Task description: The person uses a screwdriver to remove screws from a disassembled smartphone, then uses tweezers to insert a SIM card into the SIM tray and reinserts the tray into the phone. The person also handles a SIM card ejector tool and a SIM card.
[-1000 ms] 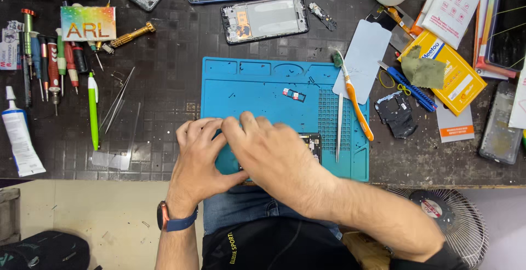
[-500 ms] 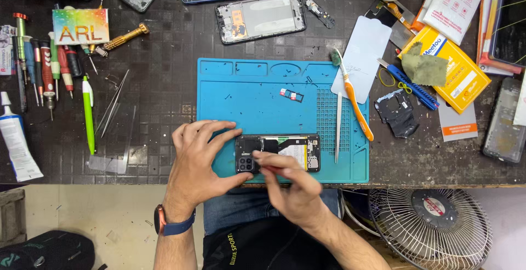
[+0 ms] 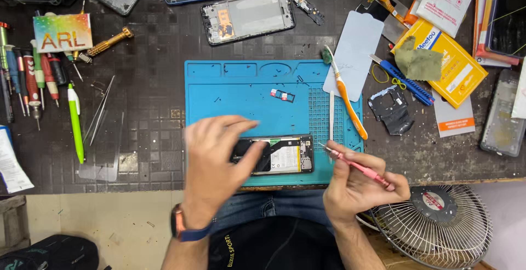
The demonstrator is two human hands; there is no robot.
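Two hands have split up: the left hand [image 3: 216, 158] now presses the open phone [image 3: 276, 155] on the blue mat [image 3: 241, 92], the right hand [image 3: 359, 188] has closed round a pink tool [image 3: 359, 167].

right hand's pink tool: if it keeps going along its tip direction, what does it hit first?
The right hand holds the pink tool with its tip aimed up-left. Straight on, it would likely first meet the right end of the opened phone on the blue mat. The tip's height above the mat is unclear.
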